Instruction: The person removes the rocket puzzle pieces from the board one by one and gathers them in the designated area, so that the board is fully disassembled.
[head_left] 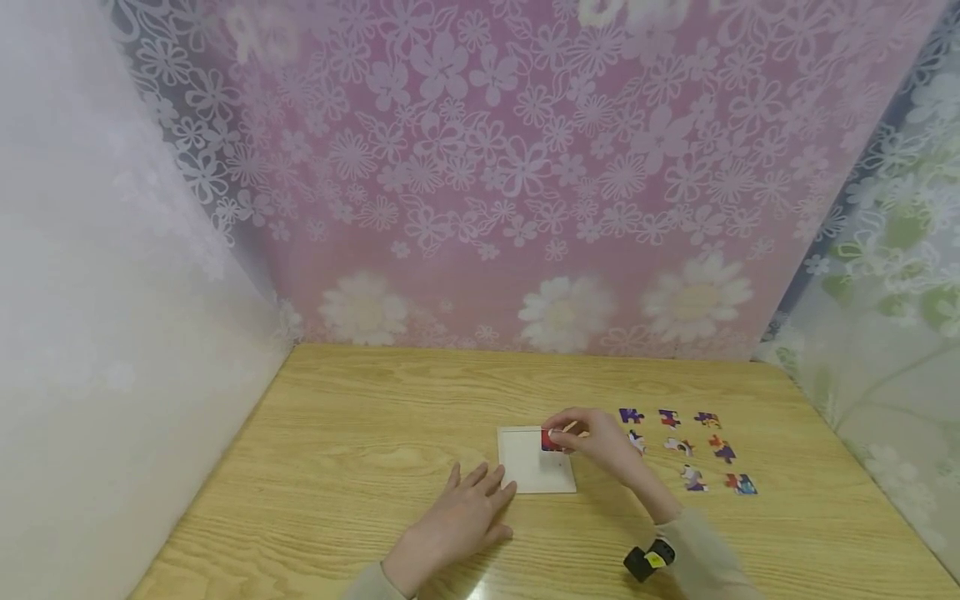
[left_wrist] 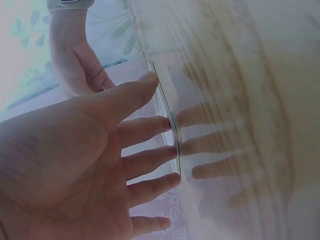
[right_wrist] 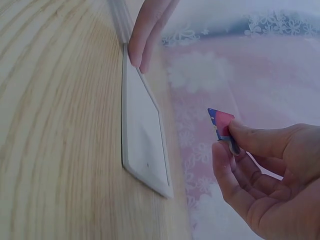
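Note:
A white square puzzle tray point(head_left: 528, 471) with a low raised rim lies flat on the wooden table. Pinched between thumb and fingertips of my right hand point(head_left: 596, 442) is a red and blue puzzle piece point(right_wrist: 223, 124), held above the tray's upper right part and apart from it. My left hand point(head_left: 461, 512) lies with fingers spread and extended, its fingertips at the tray's left edge, as the left wrist view point(left_wrist: 100, 160) also shows. Several loose puzzle pieces point(head_left: 678, 447) lie to the right, one partly hidden behind my right hand.
The wooden table point(head_left: 360, 417) reaches to a pink flowered backdrop point(head_left: 480, 208). Pale panels stand at the left point(head_left: 135, 292) and right point(head_left: 892, 333) sides. A black device with a yellow mark point(head_left: 649, 560) is on my right wrist.

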